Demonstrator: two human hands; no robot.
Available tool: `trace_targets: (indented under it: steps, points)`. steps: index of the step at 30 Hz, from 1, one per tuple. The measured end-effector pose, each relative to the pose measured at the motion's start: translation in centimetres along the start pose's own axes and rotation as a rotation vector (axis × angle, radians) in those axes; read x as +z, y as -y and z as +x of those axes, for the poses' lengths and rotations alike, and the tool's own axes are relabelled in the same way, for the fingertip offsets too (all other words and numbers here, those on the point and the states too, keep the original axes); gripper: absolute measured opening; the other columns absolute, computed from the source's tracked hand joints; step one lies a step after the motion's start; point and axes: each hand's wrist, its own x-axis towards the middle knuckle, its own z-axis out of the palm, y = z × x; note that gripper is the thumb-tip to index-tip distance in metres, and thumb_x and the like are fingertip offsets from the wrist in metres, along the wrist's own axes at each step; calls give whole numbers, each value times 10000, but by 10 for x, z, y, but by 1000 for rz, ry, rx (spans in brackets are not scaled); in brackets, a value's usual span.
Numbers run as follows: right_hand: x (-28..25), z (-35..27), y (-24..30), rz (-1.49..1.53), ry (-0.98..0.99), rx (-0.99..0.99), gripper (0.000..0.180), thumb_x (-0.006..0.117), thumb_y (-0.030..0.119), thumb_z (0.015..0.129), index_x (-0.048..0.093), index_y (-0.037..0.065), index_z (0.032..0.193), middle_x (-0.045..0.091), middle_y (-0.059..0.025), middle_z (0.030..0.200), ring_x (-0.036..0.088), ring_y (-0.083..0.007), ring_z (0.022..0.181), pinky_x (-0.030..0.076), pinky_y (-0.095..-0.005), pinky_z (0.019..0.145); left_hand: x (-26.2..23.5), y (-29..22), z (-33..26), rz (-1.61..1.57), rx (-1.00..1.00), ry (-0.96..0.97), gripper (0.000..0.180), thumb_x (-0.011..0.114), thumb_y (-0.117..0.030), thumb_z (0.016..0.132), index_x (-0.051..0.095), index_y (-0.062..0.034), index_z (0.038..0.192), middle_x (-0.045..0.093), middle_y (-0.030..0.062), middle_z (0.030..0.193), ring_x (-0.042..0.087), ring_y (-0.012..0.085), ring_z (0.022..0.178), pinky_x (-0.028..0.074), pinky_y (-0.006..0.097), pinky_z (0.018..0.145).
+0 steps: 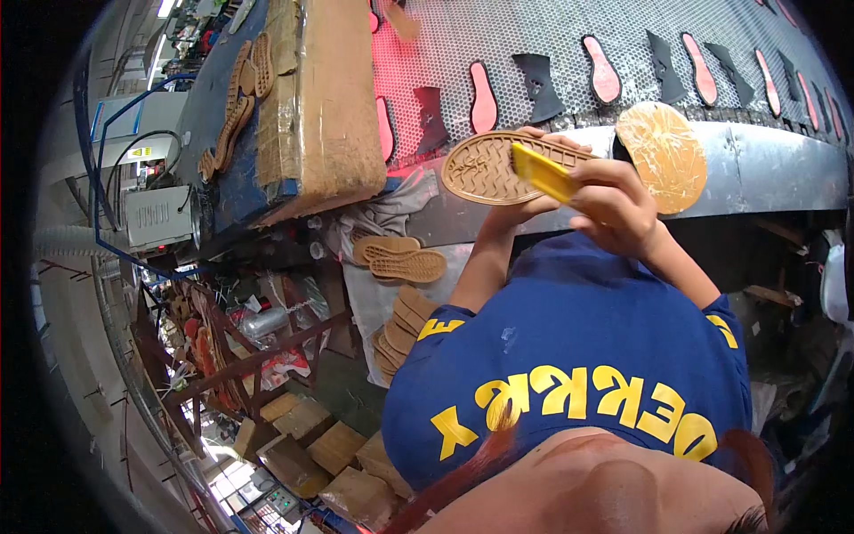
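A tan, shoe-shaped rubber outsole (pixel 498 169) with a patterned tread is held up in front of my chest. My left hand (pixel 527 208) grips it from below and behind, its fingertips showing over the far edge. With my right hand (pixel 616 203) I hold a yellow-handled brush (pixel 544 173). The dark bristle end touches the tread near the middle of the sole. To the right, an orange-tan oval pad (pixel 663 158) streaked with white lies against the metal ledge.
Beyond the metal ledge (pixel 747 169), a mesh conveyor (pixel 551 36) carries pink insoles (pixel 604 71) and black upper pieces (pixel 537 87). More outsoles (pixel 407 264) lie at my left. A cardboard box (pixel 342 98) stands at the far left, with cardboard boxes (pixel 334 449) low on the left.
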Motion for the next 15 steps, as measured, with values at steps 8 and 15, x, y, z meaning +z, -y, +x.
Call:
trace_targets:
  steps: [8, 15]
  points:
    - [-2, -8, -31, 583, -651, 764, 291, 616, 56, 898, 551, -61, 1156, 636, -138, 1032, 640, -186, 899, 535, -278, 786, -7, -35, -1, -310, -218, -199, 665, 436, -427, 884, 350, 87, 1297, 583, 156, 936, 656, 316, 798, 546, 526, 787]
    - [3, -13, -45, 584, -560, 728, 221, 619, 23, 886, 626, -13, 1104, 656, -80, 1030, 625, -139, 946, 516, -265, 821, 18, -52, 6, -155, -393, -252, 1005, 206, -771, 851, 401, 119, 1276, 564, 115, 693, 610, 152, 532, 523, 247, 391]
